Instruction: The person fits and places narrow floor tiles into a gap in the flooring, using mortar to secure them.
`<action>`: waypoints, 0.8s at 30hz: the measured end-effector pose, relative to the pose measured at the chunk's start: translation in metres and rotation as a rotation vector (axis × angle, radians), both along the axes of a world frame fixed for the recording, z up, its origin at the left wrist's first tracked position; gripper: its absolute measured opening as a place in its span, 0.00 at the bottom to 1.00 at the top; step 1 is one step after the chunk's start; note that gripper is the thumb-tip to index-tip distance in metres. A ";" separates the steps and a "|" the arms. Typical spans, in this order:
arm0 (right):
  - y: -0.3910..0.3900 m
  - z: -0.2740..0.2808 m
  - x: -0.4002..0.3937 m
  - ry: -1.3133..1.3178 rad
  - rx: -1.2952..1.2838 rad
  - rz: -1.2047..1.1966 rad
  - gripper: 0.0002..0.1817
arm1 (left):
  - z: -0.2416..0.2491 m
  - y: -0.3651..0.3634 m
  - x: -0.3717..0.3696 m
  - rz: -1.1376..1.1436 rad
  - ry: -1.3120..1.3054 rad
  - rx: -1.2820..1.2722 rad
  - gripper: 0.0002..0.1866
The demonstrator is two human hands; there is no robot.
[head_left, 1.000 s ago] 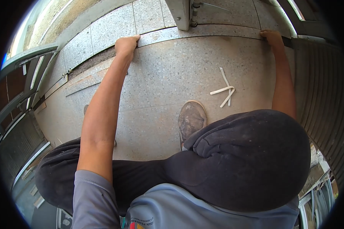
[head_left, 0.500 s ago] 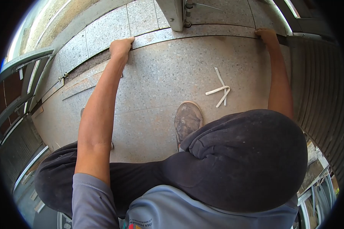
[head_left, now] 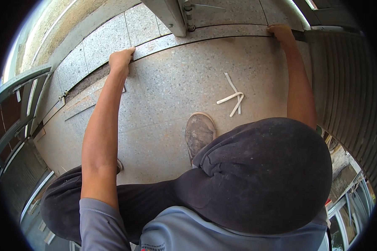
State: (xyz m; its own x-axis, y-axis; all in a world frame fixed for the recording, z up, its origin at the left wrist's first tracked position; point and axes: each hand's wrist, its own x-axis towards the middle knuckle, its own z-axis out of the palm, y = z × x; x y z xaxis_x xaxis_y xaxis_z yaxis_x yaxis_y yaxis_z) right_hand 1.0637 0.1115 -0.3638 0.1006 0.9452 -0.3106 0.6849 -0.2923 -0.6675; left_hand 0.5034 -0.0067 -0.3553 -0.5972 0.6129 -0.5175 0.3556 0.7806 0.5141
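Stone strip (head_left: 234, 30) lies between the floor tiles (head_left: 176, 77). The left hand (head_left: 120, 60) and right hand (head_left: 283, 34) touch its ends; whether they grip, nobody can tell. A rough gap (head_left: 88, 80) shows beside it.

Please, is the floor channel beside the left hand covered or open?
Open: in the floor channel beside the left hand, rough dark fill lies exposed.

Probably a building entrance — speckled floor tiles (head_left: 167, 83); 1 metal post (head_left: 169, 17); ribbed panels (head_left: 343, 83).
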 end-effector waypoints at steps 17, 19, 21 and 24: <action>0.002 -0.010 0.008 0.042 -0.005 -0.004 0.13 | -0.006 -0.001 -0.007 -0.032 -0.024 -0.029 0.23; 0.003 -0.007 0.006 0.007 -0.007 -0.001 0.12 | -0.007 0.000 -0.007 -0.032 -0.029 -0.025 0.23; 0.002 -0.003 0.001 -0.008 -0.029 -0.047 0.12 | -0.006 0.000 -0.005 -0.016 -0.004 -0.009 0.20; 0.003 -0.006 0.002 -0.053 0.007 0.033 0.12 | -0.014 -0.001 -0.011 -0.028 -0.012 0.022 0.20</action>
